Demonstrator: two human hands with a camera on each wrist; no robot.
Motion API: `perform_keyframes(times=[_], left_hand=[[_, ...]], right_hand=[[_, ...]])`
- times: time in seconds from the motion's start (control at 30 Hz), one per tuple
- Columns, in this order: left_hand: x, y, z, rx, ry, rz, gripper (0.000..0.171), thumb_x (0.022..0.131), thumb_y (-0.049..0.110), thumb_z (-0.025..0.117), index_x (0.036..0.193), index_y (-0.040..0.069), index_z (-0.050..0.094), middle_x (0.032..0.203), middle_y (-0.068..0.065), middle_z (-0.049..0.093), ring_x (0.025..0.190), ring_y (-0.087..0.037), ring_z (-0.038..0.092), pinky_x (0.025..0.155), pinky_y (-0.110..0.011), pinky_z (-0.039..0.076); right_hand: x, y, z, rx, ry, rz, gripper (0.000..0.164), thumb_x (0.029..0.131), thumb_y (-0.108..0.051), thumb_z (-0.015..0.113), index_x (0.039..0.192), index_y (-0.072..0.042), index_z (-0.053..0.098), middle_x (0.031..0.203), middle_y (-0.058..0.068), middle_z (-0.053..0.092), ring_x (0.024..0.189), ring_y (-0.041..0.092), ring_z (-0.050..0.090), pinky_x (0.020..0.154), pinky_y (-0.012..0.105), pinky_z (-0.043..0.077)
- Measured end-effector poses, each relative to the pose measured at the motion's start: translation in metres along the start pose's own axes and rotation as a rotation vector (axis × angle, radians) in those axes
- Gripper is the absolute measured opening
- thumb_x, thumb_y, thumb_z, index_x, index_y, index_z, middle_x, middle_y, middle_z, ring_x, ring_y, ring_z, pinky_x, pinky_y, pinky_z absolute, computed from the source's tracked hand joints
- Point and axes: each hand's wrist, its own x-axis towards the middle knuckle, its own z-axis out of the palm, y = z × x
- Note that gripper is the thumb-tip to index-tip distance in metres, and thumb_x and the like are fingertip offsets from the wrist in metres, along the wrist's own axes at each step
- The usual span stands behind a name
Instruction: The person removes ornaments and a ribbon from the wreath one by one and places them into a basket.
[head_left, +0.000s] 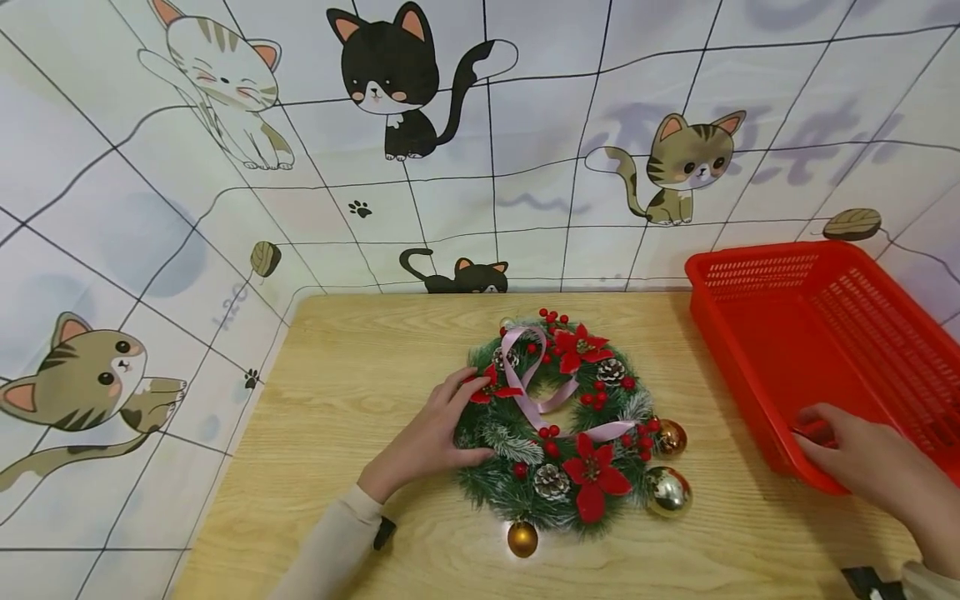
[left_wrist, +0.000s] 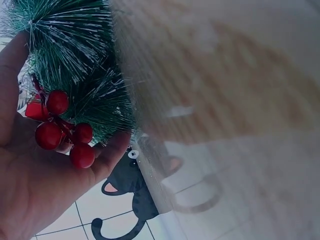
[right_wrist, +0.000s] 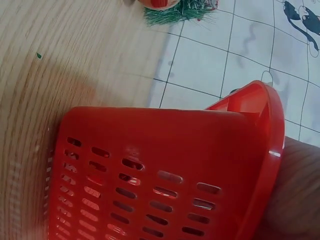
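Observation:
A green Christmas wreath (head_left: 495, 492) lies on the table, dressed with red poinsettias, pinecones, red berries and a loosely looped pink ribbon (head_left: 528, 408). My left hand (head_left: 427, 429) rests on its left side, fingers spread over a red flower and the thumb apart, lower down. In the left wrist view, greenery (left_wrist: 75, 55) lies between thumb and fingers, and a cluster of red berries (left_wrist: 48, 135) shows before the palm. On the right, my right hand (head_left: 862, 462) grips the near left rim of a red plastic basket (head_left: 738, 392); its fingertips curl over the edge.
Baubles sit around the wreath's edge: an orange one (head_left: 522, 539) in front, a shiny gold one (head_left: 667, 492) and a copper one (head_left: 670, 437) at right. The wooden table (head_left: 360, 358) meets a cat-patterned wall covering (head_left: 450, 208) behind.

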Motion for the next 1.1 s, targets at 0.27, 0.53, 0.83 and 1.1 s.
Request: perform_keyframes(times=[0.27, 0.53, 0.83, 1.1], left_hand=[[0.000, 0.002, 0.003, 0.055, 0.012, -0.013, 0.103, 0.091, 0.049, 0.090, 0.171, 0.016, 0.034, 0.176, -0.013, 0.025, 0.153, -0.043, 0.036, 0.113, -0.062, 0.046], [-0.002, 0.006, 0.004, 0.125, 0.039, -0.056, 0.107, 0.088, 0.054, 0.090, 0.169, 0.008, 0.036, 0.174, -0.014, 0.030, 0.144, -0.046, 0.044, 0.114, -0.060, 0.046], [-0.002, 0.011, 0.008, 0.156, 0.076, -0.082, 0.108, 0.086, 0.053, 0.092, 0.167, 0.006, 0.038, 0.171, -0.018, 0.035, 0.141, -0.047, 0.046, 0.114, -0.061, 0.045], [-0.004, 0.015, 0.007, 0.171, 0.090, -0.116, 0.108, 0.086, 0.049, 0.094, 0.166, 0.004, 0.037, 0.169, -0.017, 0.035, 0.137, -0.047, 0.048, 0.112, -0.059, 0.046]], right_hand=[[-0.027, -0.019, 0.006, 0.049, 0.362, 0.059, 0.044, 0.108, -0.019, 0.066, 0.131, 0.017, 0.057, 0.118, 0.041, 0.063, 0.096, 0.057, 0.063, 0.068, 0.062, 0.052], [-0.065, -0.073, 0.023, 0.185, 0.732, -0.054, 0.030, 0.103, -0.014, 0.073, 0.129, 0.002, 0.071, 0.117, 0.024, 0.069, 0.092, 0.018, 0.062, 0.059, 0.009, 0.035], [-0.068, -0.121, 0.066, 0.267, 0.786, -0.362, 0.040, 0.084, -0.001, 0.089, 0.121, -0.009, 0.077, 0.111, 0.002, 0.074, 0.097, -0.009, 0.057, 0.070, 0.006, 0.046], [-0.064, -0.152, 0.099, 0.244, 0.681, -0.485, 0.050, 0.077, -0.007, 0.096, 0.121, -0.018, 0.075, 0.104, -0.009, 0.072, 0.085, 0.009, 0.066, 0.078, 0.013, 0.049]])
